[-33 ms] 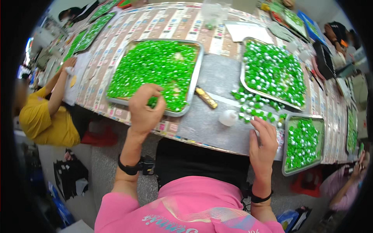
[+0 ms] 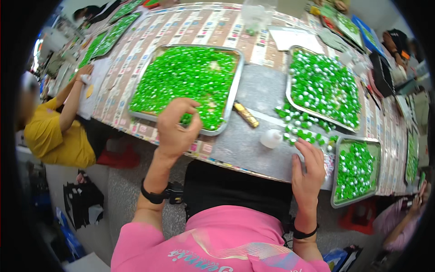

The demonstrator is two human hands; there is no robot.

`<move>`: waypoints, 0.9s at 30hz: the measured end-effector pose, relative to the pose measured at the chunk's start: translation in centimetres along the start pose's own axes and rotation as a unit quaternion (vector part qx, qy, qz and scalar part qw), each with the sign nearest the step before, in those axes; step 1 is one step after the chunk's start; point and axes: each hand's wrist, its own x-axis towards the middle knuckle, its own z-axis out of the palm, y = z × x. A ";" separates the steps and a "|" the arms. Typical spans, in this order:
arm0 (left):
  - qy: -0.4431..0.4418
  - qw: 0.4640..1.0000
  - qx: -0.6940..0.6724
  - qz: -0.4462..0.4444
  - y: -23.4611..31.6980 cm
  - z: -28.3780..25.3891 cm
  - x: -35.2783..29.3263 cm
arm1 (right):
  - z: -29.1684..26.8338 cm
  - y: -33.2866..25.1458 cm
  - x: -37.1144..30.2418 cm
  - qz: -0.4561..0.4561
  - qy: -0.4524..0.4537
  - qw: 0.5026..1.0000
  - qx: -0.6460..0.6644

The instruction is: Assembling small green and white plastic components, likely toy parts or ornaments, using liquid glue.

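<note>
My left hand [image 2: 178, 127] hovers over the near edge of a big metal tray [image 2: 236, 81] spread with small green pieces [image 2: 186, 72], many with white spots. Its thumb and fingers curl together into a ring; anything pinched there is too small to make out. My right hand [image 2: 309, 170] is open, its fingers stretched forward and thumb apart, with the fingertips beside a loose scatter of green-and-white pieces [image 2: 304, 134]. Left of those fingertips stands a small white squeeze bottle [image 2: 271, 138]. Behind the bottle lies a short gold-and-dark tube [image 2: 246, 114].
A second tray [image 2: 289, 86] of green-and-white pieces stands at right, and a smaller tray [image 2: 334, 190] sits by the table's near right edge. White paper [image 2: 294, 38] and a clear plastic container [image 2: 257, 13] lie farther back. A person in a yellow shirt [image 2: 59, 140] works at left.
The view has shifted slightly, so the table and trays appear a little farther right. Both hands keep nearly the same pose and place over the table.
</note>
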 end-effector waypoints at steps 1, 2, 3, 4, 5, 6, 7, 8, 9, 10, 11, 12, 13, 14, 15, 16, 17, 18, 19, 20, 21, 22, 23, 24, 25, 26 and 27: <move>-0.008 0.999 -0.041 -0.004 0.6 0.2 -0.2 | 0.1 -0.5 -0.2 0.007 0.000 1.000 0.015; -0.022 0.997 -0.077 -0.016 1.2 0.3 -0.5 | 0.5 -0.8 -0.1 -0.005 0.000 1.000 0.022; -0.039 0.992 -0.121 -0.025 1.8 0.8 -0.8 | 0.7 -1.1 0.0 -0.004 0.004 0.999 0.033; -0.054 0.985 -0.161 -0.037 2.4 1.0 -1.4 | 1.1 -1.6 0.1 -0.005 0.006 0.999 0.047; -0.069 0.976 -0.200 -0.054 3.0 1.0 -1.9 | 1.3 -2.1 0.2 -0.005 0.009 0.998 0.060; -0.085 0.964 -0.242 -0.072 3.5 1.3 -2.5 | 1.4 -2.3 0.1 0.002 -0.001 0.997 0.076; -0.102 0.949 -0.284 -0.088 4.1 1.5 -3.0 | 1.3 -2.5 -0.1 0.011 -0.010 0.996 0.092; -0.113 0.924 -0.344 -0.123 4.7 1.9 -3.4 | 1.2 -2.8 -0.2 0.021 -0.018 0.994 0.108; -0.123 0.893 -0.403 -0.158 5.2 2.4 -3.9 | 1.1 -3.1 -0.4 0.029 -0.045 0.987 0.153; -0.133 0.857 -0.459 -0.192 5.7 2.8 -4.3 | 1.0 -3.6 -0.5 0.037 -0.070 0.977 0.198; -0.143 0.849 -0.468 -0.198 6.0 3.2 -4.7 | 1.0 -3.9 -0.6 0.045 -0.096 0.964 0.243; -0.154 0.841 -0.477 -0.203 6.3 3.6 -4.9 | 1.4 -3.9 -0.8 0.033 -0.088 0.957 0.275; -0.165 0.833 -0.486 -0.208 6.6 3.8 -5.1 | 1.4 -4.1 -0.8 0.032 -0.094 0.954 0.281; -0.170 0.826 -0.490 -0.222 6.9 4.0 -5.4 | 1.3 -4.2 -0.9 0.030 -0.101 0.952 0.288; -0.184 0.849 -0.458 -0.189 7.0 4.2 -5.4 | 1.3 -4.2 -0.9 0.028 -0.108 0.949 0.295; -0.197 0.870 -0.425 -0.156 7.1 4.3 -5.4 | 1.4 -4.2 -0.9 0.027 -0.101 0.945 0.311; -0.209 0.888 -0.391 -0.123 7.2 4.3 -5.3 | 1.5 -4.1 -1.1 0.048 -0.093 0.937 0.332; -0.220 0.892 -0.370 -0.136 7.6 4.2 -5.3 | 1.7 -3.8 -1.5 0.070 -0.084 0.929 0.354; -0.222 0.882 -0.384 -0.157 7.8 4.3 -5.3 | 2.0 -3.6 -1.8 0.091 -0.074 0.920 0.375; -0.224 0.872 -0.398 -0.179 7.9 4.3 -5.3 | 2.1 -3.4 -1.9 0.076 -0.065 0.921 0.376; -0.225 0.860 -0.411 -0.200 8.1 4.4 -5.4 | 2.3 -3.1 -1.9 0.061 -0.056 0.922 0.378; -0.213 0.838 -0.452 -0.218 8.1 4.7 -5.6 | 2.3 -3.0 -2.0 0.047 -0.047 0.923 0.380; -0.201 0.814 -0.492 -0.234 8.1 5.1 -5.9 | 2.3 -3.0 -2.1 0.053 -0.045 0.920 0.386; -0.188 0.788 -0.530 -0.250 8.1 5.4 -6.1 | 2.3 -3.0 -2.1 0.059 -0.043 0.917 0.393; -0.191 0.775 -0.542 -0.262 8.0 5.5 -6.1 | 2.3 -3.0 -2.2 0.065 -0.040 0.914 0.399; -0.195 0.762 -0.553 -0.275 8.0 5.6 -6.0 | 2.4 -2.9 -2.2 0.068 -0.037 0.911 0.404; -0.197 0.749 -0.563 -0.288 8.0 5.6 -6.0 | 2.4 -2.9 -2.3 0.072 -0.035 0.909 0.410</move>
